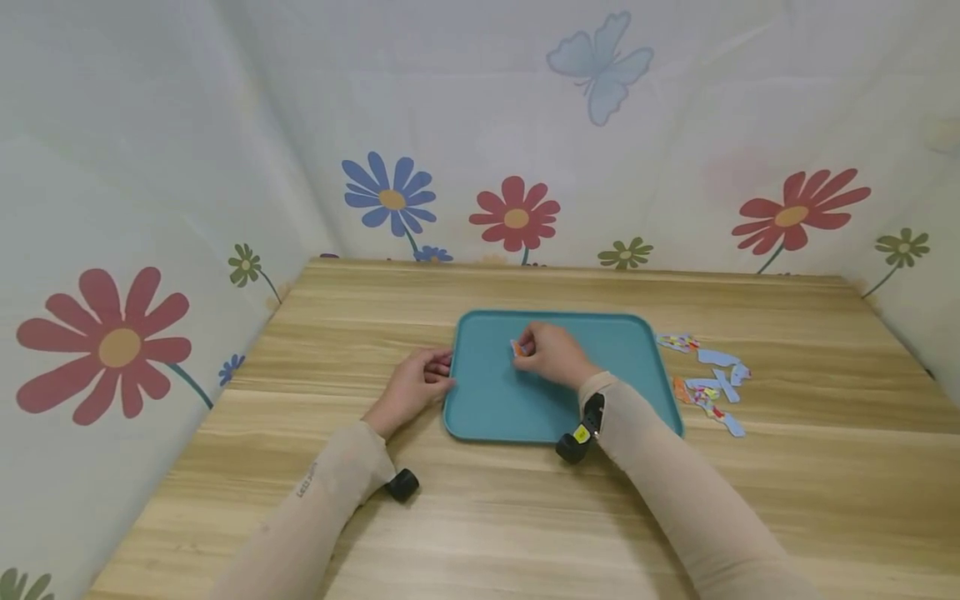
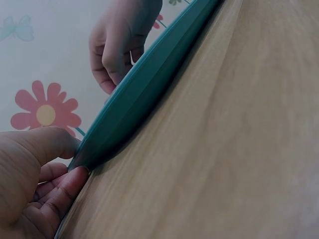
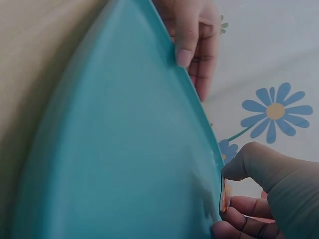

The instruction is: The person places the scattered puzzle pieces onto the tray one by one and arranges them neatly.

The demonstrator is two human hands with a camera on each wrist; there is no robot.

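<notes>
Over the left-centre part of the teal tray (image 1: pixel 480 412), my right hand (image 1: pixel 555 354) pinches a small flat puzzle piece (image 1: pixel 517 348), orange with a pale blue edge. In the right wrist view, the puzzle piece (image 3: pixel 225 195) stands tilted between thumb and fingertips, close to the tray surface (image 3: pixel 124 129). At the tray's left edge, my left hand (image 1: pixel 412 387) holds the rim. The left wrist view has the left thumb and fingers (image 2: pixel 65 191) at the tray's corner (image 2: pixel 94 149), some fingers partly hidden.
Several loose flat pieces (image 1: pixel 716 358), pale blue with bright patterns, lie on the wooden table (image 1: pixel 825 467) right of the tray. A white curtain (image 1: pixel 465 100) printed with flowers and a butterfly hangs behind and at the sides. Each wrist wears a small black camera (image 1: pixel 405 485).
</notes>
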